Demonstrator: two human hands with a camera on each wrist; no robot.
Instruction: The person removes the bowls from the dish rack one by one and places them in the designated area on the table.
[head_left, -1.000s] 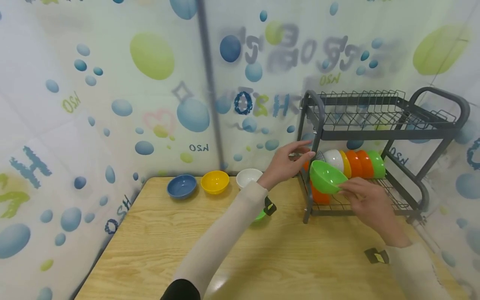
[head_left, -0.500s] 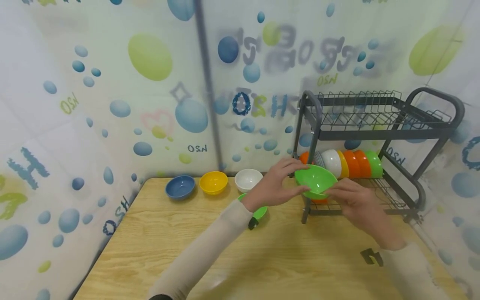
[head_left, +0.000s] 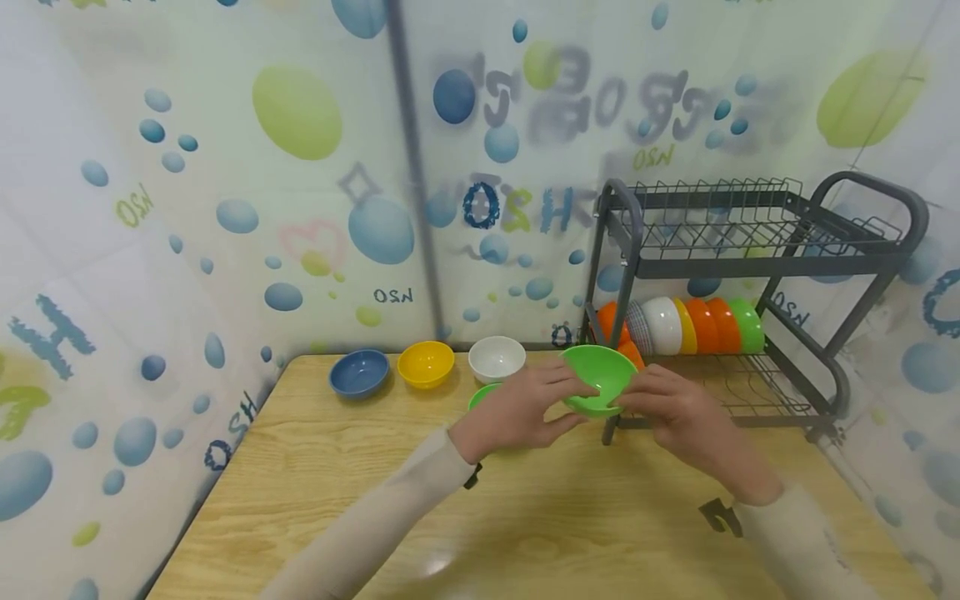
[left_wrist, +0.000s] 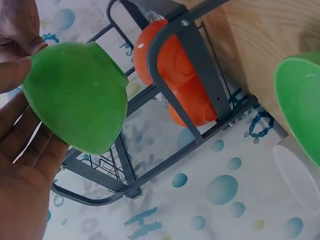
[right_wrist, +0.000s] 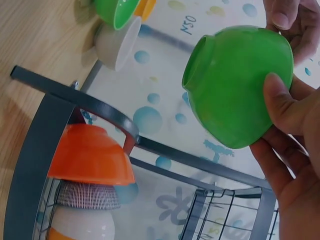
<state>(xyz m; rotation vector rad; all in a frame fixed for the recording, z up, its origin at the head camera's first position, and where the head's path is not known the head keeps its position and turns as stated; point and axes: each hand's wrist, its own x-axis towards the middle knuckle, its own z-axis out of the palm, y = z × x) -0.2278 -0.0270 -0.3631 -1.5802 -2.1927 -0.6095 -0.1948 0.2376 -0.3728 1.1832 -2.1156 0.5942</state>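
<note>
A green bowl (head_left: 600,371) is held above the table, in front of the rack's left end, its inside facing me in the head view. My right hand (head_left: 686,425) pinches its right rim, thumb on the outside in the right wrist view. On its left side my left hand (head_left: 525,408) grips the rim between thumb and fingers. Both wrist views show the green bowl's (left_wrist: 75,100) smooth outside and raised foot. Partly hidden behind my left hand, a second green bowl (head_left: 482,395) sits on the table, near a white bowl (head_left: 497,360).
Left of the white bowl stand a yellow bowl (head_left: 426,364) and a blue bowl (head_left: 360,373). A dark two-tier dish rack (head_left: 765,267) stands at the right. Its lower tier holds a row of bowls, including orange bowls (right_wrist: 92,155) and a green one at the far end.
The green bowl has moved left and slightly down, away from the rack, in my right hand. My left hand came back from the rack's left post and took hold of the bowl's rim.
</note>
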